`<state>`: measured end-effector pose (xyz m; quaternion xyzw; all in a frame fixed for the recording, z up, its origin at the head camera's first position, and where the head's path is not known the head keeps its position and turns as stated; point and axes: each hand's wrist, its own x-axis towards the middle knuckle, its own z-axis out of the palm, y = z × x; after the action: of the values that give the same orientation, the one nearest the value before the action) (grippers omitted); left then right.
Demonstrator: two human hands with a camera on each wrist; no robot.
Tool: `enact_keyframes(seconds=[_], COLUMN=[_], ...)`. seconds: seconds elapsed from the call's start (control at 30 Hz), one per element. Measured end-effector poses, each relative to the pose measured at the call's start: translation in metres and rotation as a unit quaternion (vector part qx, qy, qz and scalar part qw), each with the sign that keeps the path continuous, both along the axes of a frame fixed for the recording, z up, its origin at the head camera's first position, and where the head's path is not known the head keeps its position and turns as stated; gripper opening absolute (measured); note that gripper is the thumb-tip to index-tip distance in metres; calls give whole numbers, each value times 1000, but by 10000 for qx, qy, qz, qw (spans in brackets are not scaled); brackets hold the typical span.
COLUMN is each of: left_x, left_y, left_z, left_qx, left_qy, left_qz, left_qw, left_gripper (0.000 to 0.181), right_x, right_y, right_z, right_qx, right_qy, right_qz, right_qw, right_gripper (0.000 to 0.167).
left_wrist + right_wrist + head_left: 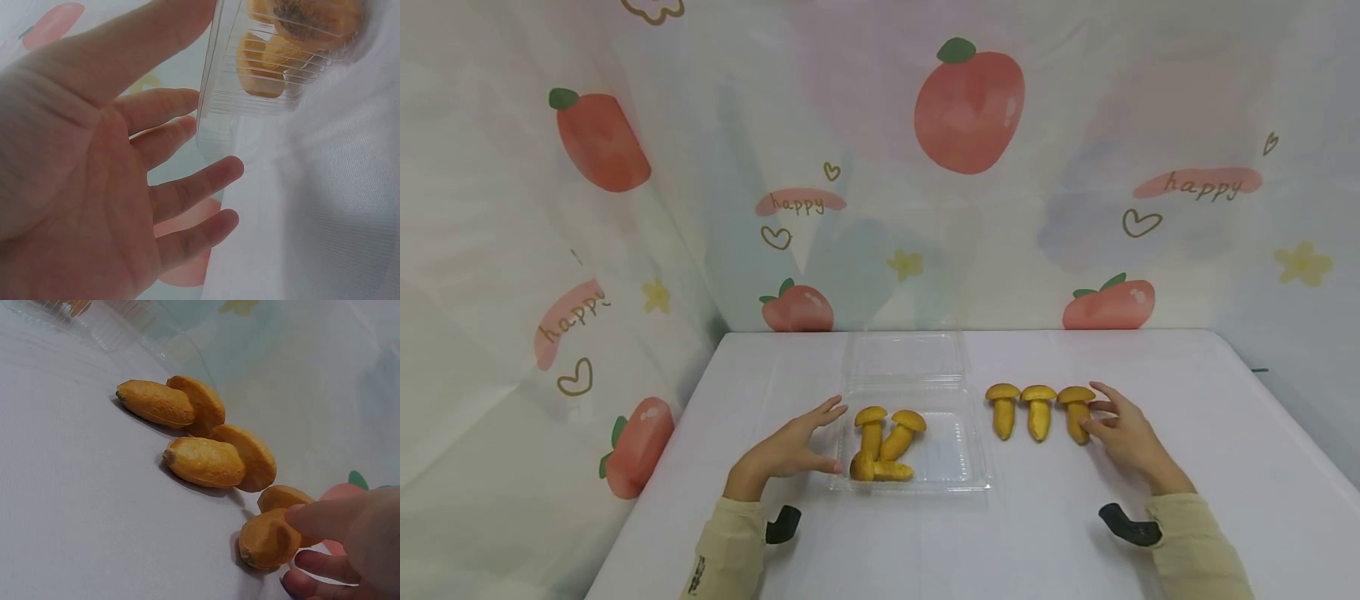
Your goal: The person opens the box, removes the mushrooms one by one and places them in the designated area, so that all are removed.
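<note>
A clear plastic clamshell box (946,450) lies on the white table with its lid folded back. Inside, at its left, are three yellow mushrooms: two side by side (871,429) (901,437), and one lying crosswise (891,472) in front. My left hand (793,448) is at the box's left side, fingers spread and thumb by the near left corner. To the right of the box lie a first loose mushroom (1003,414), a second (1039,414) and a third (1077,414) in a row. My right hand (1126,437) pinches the third by its stem, thumb on top.
The transparent lid (906,357) stretches toward the back edge of the table (1022,533). A patterned cloth (880,250) hangs behind the table and on the left. Black curved pieces (784,525) stick out by both wrists.
</note>
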<state>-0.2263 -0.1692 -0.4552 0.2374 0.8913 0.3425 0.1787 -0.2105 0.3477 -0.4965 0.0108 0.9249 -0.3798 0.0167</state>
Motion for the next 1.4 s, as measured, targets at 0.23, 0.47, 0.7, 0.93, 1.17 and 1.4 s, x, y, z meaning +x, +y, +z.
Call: enact_keyframes(seconds=[0.23,0.47,0.7,0.93,1.17,1.4], left_x=[0,1,2,1,0,0], left_y=[1,1,0,-1,-1,-2], left_z=[-1,-3,-4,1,0,0], left_qx=[-19,-11,-3,-31,-116,-62], left_qy=[6,-56,-61,7,-12,-29], left_qz=[16,31,13,9,79,-12], left_qw=[10000,10000,10000,10000,9999,10000], left_gripper=[92,92,92,92,93,95], right_x=[4,9,12,14,14,14], right_y=[2,-5,-20,-40,-56,-70], right_z=[12,21,30,44,49,46], right_qx=[151,286,337,211,111,26], right_qy=[-255,-136,350,1035,1018,1092], right_qz=[-216,-370,-264,-36,150,379], right_qw=[9993,9988,9985,9944,9946,9933], right_gripper=[71,69,65,58,59,54])
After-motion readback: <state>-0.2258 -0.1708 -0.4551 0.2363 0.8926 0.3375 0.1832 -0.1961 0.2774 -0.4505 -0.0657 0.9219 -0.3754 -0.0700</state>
